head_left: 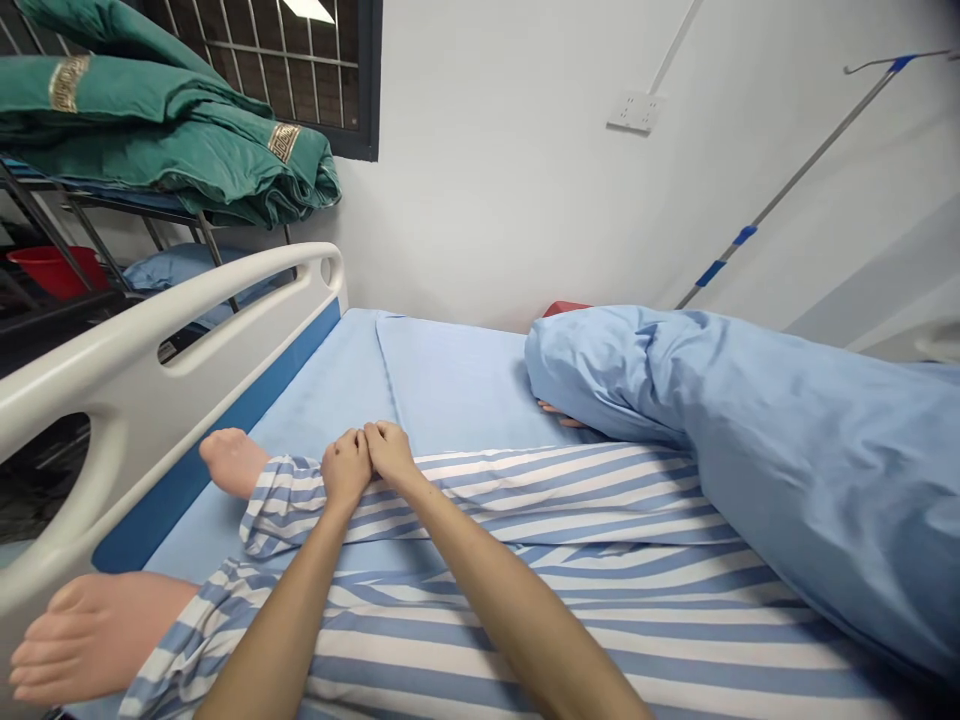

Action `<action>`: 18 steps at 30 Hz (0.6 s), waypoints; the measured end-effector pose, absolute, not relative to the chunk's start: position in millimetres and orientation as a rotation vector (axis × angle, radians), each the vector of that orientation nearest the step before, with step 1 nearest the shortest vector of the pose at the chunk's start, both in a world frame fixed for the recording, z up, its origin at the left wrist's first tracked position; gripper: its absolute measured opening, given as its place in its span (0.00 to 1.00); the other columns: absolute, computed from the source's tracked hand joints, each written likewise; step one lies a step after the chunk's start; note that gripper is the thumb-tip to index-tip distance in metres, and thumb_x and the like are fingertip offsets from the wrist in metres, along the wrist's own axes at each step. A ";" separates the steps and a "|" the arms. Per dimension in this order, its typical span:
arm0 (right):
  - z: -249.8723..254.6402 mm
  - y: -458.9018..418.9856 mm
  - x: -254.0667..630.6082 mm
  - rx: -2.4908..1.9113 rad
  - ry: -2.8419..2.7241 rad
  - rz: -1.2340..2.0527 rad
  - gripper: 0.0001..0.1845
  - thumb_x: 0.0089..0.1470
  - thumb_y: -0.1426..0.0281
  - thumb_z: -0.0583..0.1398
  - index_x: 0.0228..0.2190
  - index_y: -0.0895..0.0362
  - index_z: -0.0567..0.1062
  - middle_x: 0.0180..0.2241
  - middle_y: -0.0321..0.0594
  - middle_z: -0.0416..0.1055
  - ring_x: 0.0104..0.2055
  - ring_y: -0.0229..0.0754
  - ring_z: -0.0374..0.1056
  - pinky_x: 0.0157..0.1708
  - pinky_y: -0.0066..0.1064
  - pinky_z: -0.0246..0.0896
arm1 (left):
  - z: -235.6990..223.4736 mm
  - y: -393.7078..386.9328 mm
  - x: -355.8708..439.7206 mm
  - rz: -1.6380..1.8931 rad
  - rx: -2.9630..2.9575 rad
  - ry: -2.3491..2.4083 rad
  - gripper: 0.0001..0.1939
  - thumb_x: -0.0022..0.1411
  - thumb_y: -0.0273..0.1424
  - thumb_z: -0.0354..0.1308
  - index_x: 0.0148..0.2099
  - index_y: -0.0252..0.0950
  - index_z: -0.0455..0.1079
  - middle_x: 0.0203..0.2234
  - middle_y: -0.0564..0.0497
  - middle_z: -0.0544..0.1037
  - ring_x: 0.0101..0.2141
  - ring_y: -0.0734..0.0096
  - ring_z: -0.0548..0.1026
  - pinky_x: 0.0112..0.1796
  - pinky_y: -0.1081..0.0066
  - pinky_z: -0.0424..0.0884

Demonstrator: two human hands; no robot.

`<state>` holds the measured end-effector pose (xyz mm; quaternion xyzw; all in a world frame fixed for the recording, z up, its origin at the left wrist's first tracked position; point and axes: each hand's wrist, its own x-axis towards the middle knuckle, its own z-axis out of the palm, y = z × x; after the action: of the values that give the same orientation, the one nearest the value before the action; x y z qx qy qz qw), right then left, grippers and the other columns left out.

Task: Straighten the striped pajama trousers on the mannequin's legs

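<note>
Got left hand (pixel 347 468) and right hand (pixel 389 452) curled narrow on the far trouser leg (pixel 517 487), near the far foot (pixel 235 462). Already got the blue quilt (pixel 810 430) bunched over right; can't judge anything left undone tbh.

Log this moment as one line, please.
left hand: curled on far striped trouser leg | right hand: curled beside it, same leg | near foot: bare | far foot: bare | blue quilt: partly over trousers

Striped trousers (pixel 540 490): matt cloth | quilt (pixel 780 420): wrinkled cloth | bed board (pixel 142 405): smooth plastic | bucket (pixel 49 272): seemingly plastic, half-hidden
</note>
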<state>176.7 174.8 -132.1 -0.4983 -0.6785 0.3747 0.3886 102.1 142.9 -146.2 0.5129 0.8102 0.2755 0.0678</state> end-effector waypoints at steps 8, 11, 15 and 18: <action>-125.9 172.2 225.0 -1.162 -1.816 0.799 0.19 0.52 0.64 0.48 0.14 0.57 0.54 0.14 0.29 0.47 0.20 0.32 0.46 0.21 0.25 0.41 | -148.1 139.3 104.9 0.786 1.570 2.442 0.17 0.58 0.36 0.41 0.24 0.38 0.66 0.21 0.48 0.73 0.25 0.67 0.67 0.24 0.72 0.50; -136.2 173.5 228.8 -1.164 -1.765 0.835 0.20 0.53 0.64 0.48 0.13 0.57 0.53 0.14 0.29 0.47 0.20 0.32 0.47 0.21 0.25 0.41 | -141.5 139.9 108.0 0.823 1.547 2.390 0.15 0.55 0.36 0.44 0.20 0.38 0.61 0.17 0.52 0.68 0.22 0.72 0.63 0.24 0.73 0.50; -138.4 178.5 227.1 -1.126 -1.634 0.933 0.20 0.53 0.63 0.48 0.14 0.57 0.54 0.14 0.28 0.47 0.20 0.32 0.48 0.21 0.25 0.42 | -126.5 149.8 127.7 1.222 1.452 2.165 0.17 0.55 0.36 0.45 0.17 0.37 0.52 0.12 0.57 0.57 0.19 0.77 0.57 0.23 0.75 0.52; -137.3 181.3 227.6 -1.087 -1.549 0.999 0.20 0.53 0.62 0.48 0.14 0.57 0.56 0.14 0.29 0.50 0.20 0.32 0.50 0.22 0.25 0.44 | -124.5 159.1 147.2 1.503 1.308 1.902 0.17 0.56 0.39 0.44 0.18 0.37 0.51 0.13 0.58 0.54 0.19 0.78 0.56 0.23 0.76 0.54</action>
<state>227.6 181.3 -137.3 -0.4457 -0.6350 0.4095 0.4801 147.2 159.1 -124.5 0.4661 0.6775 0.5354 0.1923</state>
